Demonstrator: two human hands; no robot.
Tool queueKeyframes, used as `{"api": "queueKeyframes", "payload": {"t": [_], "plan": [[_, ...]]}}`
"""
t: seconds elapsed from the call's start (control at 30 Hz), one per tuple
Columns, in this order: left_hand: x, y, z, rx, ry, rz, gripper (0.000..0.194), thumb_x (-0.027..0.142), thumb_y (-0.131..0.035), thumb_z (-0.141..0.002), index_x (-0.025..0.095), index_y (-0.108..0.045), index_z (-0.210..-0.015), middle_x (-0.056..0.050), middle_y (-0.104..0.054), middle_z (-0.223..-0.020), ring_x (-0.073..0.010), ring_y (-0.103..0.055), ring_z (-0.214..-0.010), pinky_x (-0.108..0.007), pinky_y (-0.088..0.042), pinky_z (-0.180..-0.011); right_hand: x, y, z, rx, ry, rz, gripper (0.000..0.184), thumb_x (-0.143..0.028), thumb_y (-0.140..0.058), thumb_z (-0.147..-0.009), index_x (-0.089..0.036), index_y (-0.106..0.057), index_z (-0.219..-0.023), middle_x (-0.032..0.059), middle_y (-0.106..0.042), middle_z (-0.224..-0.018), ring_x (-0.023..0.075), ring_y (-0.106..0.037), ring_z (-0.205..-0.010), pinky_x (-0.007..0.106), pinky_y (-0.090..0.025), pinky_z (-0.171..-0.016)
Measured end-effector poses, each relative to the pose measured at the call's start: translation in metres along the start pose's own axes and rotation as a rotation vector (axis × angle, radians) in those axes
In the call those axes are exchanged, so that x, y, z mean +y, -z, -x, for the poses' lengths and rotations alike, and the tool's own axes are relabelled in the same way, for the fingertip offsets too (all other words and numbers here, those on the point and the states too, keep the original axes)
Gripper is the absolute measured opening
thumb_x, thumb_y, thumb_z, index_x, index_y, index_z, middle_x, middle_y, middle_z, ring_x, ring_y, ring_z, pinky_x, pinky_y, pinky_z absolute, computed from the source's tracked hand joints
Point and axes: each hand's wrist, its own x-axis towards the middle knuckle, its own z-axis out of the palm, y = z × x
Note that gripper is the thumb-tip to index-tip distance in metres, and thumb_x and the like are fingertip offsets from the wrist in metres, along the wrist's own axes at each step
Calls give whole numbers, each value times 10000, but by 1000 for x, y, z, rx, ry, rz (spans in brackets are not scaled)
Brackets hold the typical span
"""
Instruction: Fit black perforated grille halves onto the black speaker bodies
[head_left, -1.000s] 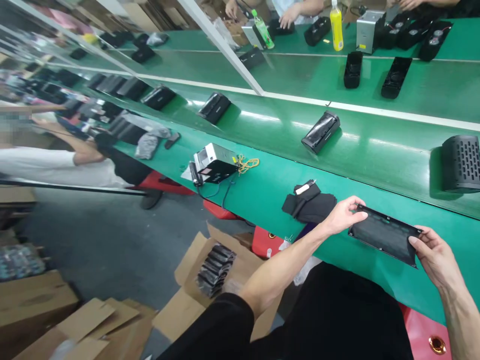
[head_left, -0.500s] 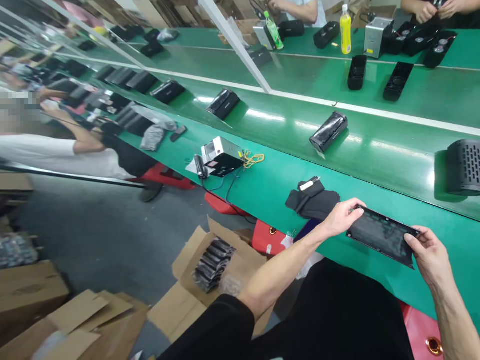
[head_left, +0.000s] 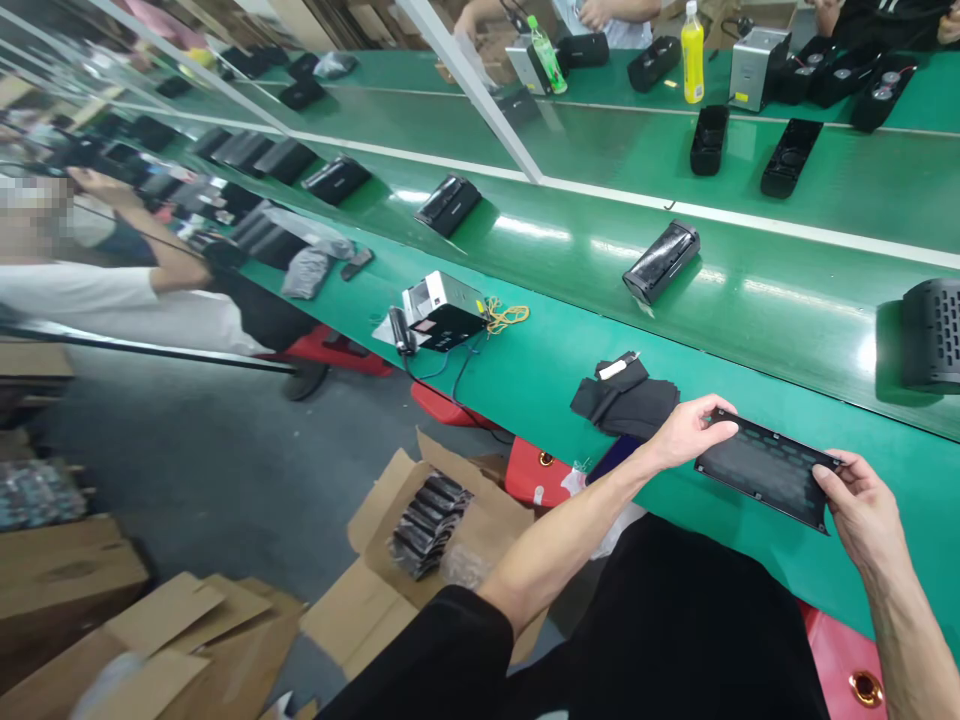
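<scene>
Over your green counter [head_left: 540, 370], the black panel [head_left: 769, 468] is held directly between your left hand [head_left: 684, 432], pinching its left corner, and your right hand [head_left: 862, 505], gripping its right end, long axis running from one to the other, neither nearer, thumbs [head_left: 832, 487] on the upward face.

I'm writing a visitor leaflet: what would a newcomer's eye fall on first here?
Probably the thin black panel, held near its opposite ends by the left hand and right hand over the near green worktop. Next, the bright yellow bottle standing on the far worktop. Then the open cardboard box below the near worktop's edge.
</scene>
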Motion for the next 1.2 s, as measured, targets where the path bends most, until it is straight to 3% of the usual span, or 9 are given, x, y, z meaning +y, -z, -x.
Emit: {"api": "queueKeyframes", "payload": {"t": [0.27, 0.5, 0.67, 0.8, 1.2], "plan": [[-10, 3, -5, -28, 9, 213, 463, 424, -860, -785, 157, -714, -1134, -45, -679, -1033, -154, -616, -881, -262, -480, -798, -7, 2, -1, 1, -27, -80, 511, -480, -979, -634, -262, -748, -1034, -2, -655, -878, 165, -575, -773, 262, -485, -667], [-19, 3, -5, -46, 37, 314, 505, 456, -879, -786, 158, -731, -1166, -62, -709, -1047, -166, -639, -898, -277, -494, -832, -7, 1, -3, -4, -2, -27, 497, -498, -946, -647, -259, -735, -1029, 3, -637, -862, 185, -573, -773, 295, -488, -687], [-26, 7, -5, -58, 51, 397, 626, 383, -915, -711, 171, -717, -1266, -68, -715, -1092, -175, -642, -951, -283, -488, -877, -7, 1, -3, -16, 10, -43, 472, -469, -930, -656, -268, -736, -1035, -3, -605, -843, 176, -528, -745, 290, -456, -668], [-33, 8, -6, -53, 40, 418, 599, 365, -919, -719, 161, -731, -1249, -59, -726, -1050, -160, -644, -928, -289, -485, -894, -8, 0, -4, -8, -24, -72, 487, -446, -957, -619, -261, -751, -1020, -6, -592, -837, 158, -500, -732, 263, -432, -632], [-40, 14, -8, -35, 105, 563, 648, 342, -925, -697, 165, -744, -1293, -98, -788, -1109, -185, -703, -917, -303, -523, -846, -14, -4, -7, -58, -100, -143, 438, -437, -989, -654, -263, -791, -1004, 13, -664, -881, 150, -561, -718, 257, -497, -615]]}}
